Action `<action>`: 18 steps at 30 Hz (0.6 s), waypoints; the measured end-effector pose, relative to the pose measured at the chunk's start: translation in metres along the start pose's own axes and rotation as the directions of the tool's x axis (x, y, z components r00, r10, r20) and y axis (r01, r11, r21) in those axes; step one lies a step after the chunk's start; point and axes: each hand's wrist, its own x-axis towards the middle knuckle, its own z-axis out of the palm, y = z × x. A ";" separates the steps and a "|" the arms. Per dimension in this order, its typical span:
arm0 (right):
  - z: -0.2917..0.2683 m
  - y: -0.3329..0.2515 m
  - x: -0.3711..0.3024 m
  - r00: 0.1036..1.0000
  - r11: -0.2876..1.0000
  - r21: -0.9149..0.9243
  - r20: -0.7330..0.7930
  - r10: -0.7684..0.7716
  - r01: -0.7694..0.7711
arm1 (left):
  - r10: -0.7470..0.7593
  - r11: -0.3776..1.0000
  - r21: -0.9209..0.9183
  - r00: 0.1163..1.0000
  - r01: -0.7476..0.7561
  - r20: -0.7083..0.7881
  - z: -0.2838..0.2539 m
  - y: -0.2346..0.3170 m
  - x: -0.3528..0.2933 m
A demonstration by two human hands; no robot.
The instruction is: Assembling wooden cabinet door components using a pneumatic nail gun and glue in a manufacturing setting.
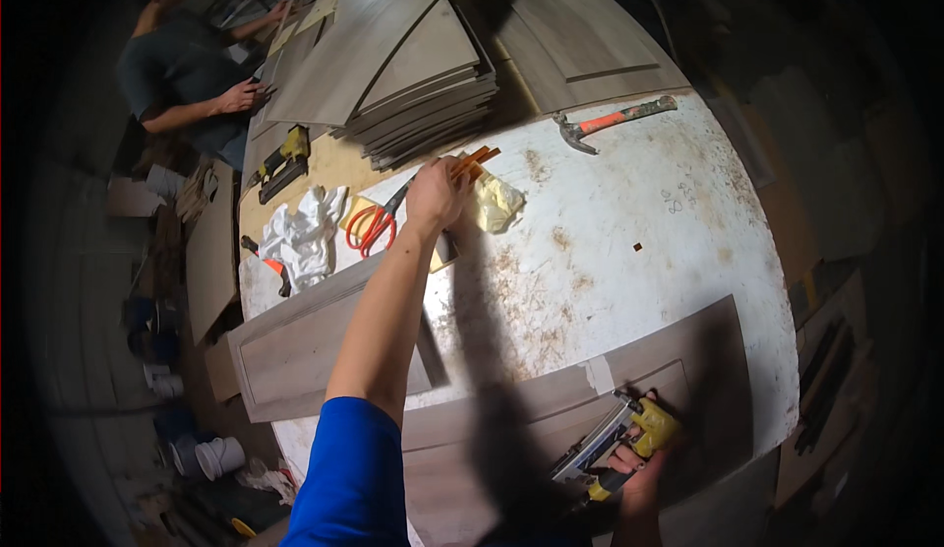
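My left hand (438, 195) reaches across the table, fingers closed at a few thin orange-brown sticks (479, 159); its fingertips are partly hidden. Crumpled pale yellow material (498, 203) lies just to its right. Red-handled scissors (372, 228) rest to its left on a yellowish block, part of them behind the hand. Low on the right, my right hand (634, 468) grips a yellow-and-black nail gun (649, 427), held over a grey-brown wood panel (442, 454) with a framed face. Another such panel (324, 345) lies left of my forearm.
Stacked thin panels (423, 104) stand at the far side, with a large panel (580, 35) to their right. A claw hammer (615, 124) lies far right, a second nail gun (285, 165) far left. A white rag (307, 237) sits near the left edge. A co-worker (192, 75) stands far left.
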 end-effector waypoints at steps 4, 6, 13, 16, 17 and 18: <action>-0.001 0.003 -0.003 0.998 0.999 0.012 -0.048 -0.032 0.032 | -0.024 0.989 0.140 0.993 0.040 -0.113 0.025 0.003 0.035; -0.002 0.003 -0.004 0.999 0.999 0.003 -0.016 -0.043 0.043 | -0.025 0.986 0.162 0.995 0.040 -0.094 0.034 -0.002 0.046; 0.004 0.004 -0.005 0.998 0.999 0.019 -0.049 -0.043 0.044 | 0.097 0.985 0.163 0.966 -0.058 -0.240 0.030 0.006 0.045; -0.002 0.002 -0.007 0.999 0.999 -0.033 -0.004 -0.041 0.041 | -0.200 0.826 -0.521 0.976 0.216 0.088 0.008 0.021 0.010; -0.004 0.003 -0.010 0.998 0.993 -0.100 0.000 -0.057 0.056 | -0.201 0.714 -0.652 0.967 0.254 0.157 0.000 0.029 -0.016; -0.004 0.004 -0.011 0.998 0.993 -0.101 0.002 -0.062 0.061 | -0.187 0.582 -0.759 0.956 0.293 0.225 -0.010 0.042 -0.047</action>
